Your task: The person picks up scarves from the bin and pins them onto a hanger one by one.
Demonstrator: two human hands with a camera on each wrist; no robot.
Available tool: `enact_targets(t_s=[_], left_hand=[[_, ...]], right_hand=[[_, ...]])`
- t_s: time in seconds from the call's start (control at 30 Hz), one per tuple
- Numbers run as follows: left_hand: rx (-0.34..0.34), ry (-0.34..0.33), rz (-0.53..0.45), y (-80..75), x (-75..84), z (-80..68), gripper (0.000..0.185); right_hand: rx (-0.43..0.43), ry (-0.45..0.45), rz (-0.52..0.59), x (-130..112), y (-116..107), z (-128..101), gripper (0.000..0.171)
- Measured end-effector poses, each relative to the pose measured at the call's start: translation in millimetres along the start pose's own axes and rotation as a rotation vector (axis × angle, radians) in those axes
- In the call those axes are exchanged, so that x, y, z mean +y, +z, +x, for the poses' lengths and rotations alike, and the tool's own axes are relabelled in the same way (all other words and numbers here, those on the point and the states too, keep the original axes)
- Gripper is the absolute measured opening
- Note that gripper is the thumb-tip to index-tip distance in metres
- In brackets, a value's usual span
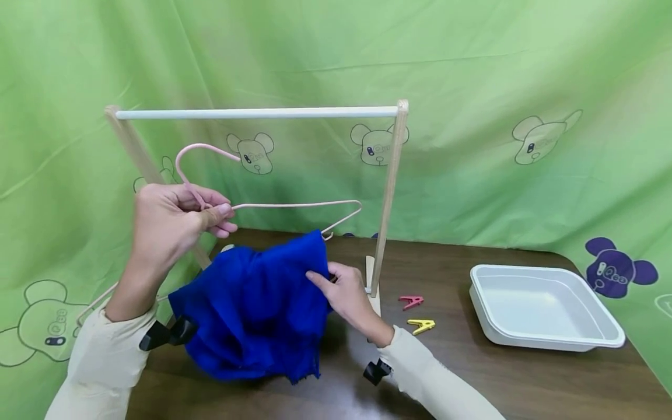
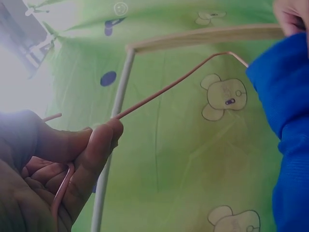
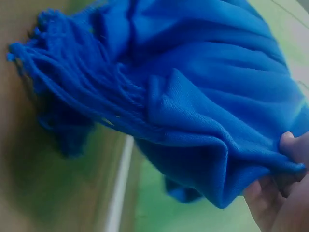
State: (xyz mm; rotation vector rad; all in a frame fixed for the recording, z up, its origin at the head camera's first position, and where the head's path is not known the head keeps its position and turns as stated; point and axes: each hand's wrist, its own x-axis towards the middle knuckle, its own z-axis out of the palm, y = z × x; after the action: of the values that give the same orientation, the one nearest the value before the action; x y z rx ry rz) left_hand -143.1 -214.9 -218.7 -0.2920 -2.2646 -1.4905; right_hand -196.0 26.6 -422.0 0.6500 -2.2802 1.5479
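Note:
My left hand [image 1: 170,224] grips a pink clothes hanger [image 1: 294,205] at the base of its hook, holding it up in front of the rack. A blue scarf [image 1: 262,309] with a fringed end hangs over the hanger's lower bar and bunches down close over the table. With thumb and fingers my right hand [image 1: 346,291] pinches the scarf's right edge, just below the hanger's right corner. In the right wrist view the scarf's fringe [image 3: 87,82] dangles in loose strands, and the pinched fold [image 3: 270,162] runs to the fingertips. The scarf hides most of the hanger's lower bar.
Behind the hands stands a wooden rack with a white top rail [image 1: 257,113]. To the right on the brown table [image 1: 436,385] lie a red clothespin [image 1: 411,301] and a yellow clothespin [image 1: 422,325]. Farther right sits a white plastic basin [image 1: 546,306]. A green curtain [image 1: 472,175] hangs behind.

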Motion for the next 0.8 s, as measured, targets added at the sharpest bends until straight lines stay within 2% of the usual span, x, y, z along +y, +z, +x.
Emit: enact_targets(t_s=[0.1, 0.2, 0.33, 0.43, 0.53, 0.63, 0.8], left_hand=[[-0.02, -0.042, -0.002, 1.0, -5.6, 1.3, 0.019], [-0.036, -0.073, -0.017, 3.1, -9.9, 1.1, 0.02], [-0.052, -0.092, -0.023, 5.8, -14.1, -1.0, 0.019], [-0.061, -0.107, -0.003, 7.0, -17.1, -2.1, 0.019], [-0.065, -0.114, 0.01, 7.6, -18.8, -3.1, 0.018], [-0.061, -0.117, 0.004, 6.9, -19.6, -3.7, 0.018], [-0.057, -0.121, -0.014, 6.2, -19.6, -3.4, 0.019]], right_hand=[[0.015, -0.123, -0.089, -11, -12, 11, 0.041], [-0.003, -0.191, -0.099, -22, -23, 26, 0.034], [0.02, -0.181, -0.053, -31, -34, 41, 0.02], [0.07, -0.115, -0.02, -34, -41, 49, 0.017], [0.126, -0.043, -0.016, -34, -48, 54, 0.027], [0.166, 0.004, -0.129, -31, -52, 57, 0.039], [0.229, -0.015, -0.425, -25, -50, 51, 0.033]])
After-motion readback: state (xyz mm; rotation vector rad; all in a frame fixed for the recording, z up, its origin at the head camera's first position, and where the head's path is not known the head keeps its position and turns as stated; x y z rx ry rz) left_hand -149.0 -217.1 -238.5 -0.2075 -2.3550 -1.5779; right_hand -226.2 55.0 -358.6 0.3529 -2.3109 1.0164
